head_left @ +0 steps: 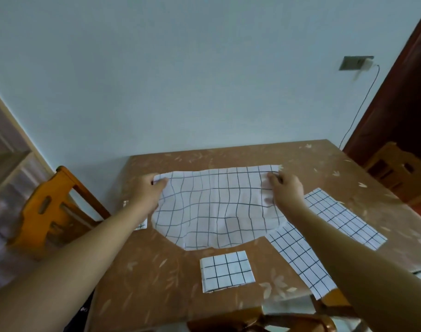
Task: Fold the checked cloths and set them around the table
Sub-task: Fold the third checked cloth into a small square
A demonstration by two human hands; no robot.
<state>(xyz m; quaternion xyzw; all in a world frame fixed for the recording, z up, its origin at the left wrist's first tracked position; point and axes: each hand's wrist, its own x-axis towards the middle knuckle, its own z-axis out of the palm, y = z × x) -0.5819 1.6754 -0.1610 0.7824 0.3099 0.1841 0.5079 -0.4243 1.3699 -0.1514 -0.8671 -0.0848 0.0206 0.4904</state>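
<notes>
A white cloth with a black check [216,207] is held up over the middle of the brown table [156,271], sagging toward me. My left hand [148,188] pinches its far left corner and my right hand [286,190] pinches its far right corner. A small folded checked cloth [226,270] lies flat near the table's front edge. Another folded one [140,225] peeks out under my left forearm at the left edge. Two unfolded checked cloths [300,257] [343,216] lie overlapping on the right side.
An orange wooden chair [51,212] stands at the table's left, another [396,171] at the right, and a chair back [259,322] shows at the front edge. A pale wall is behind the table, with a socket and cable [355,63].
</notes>
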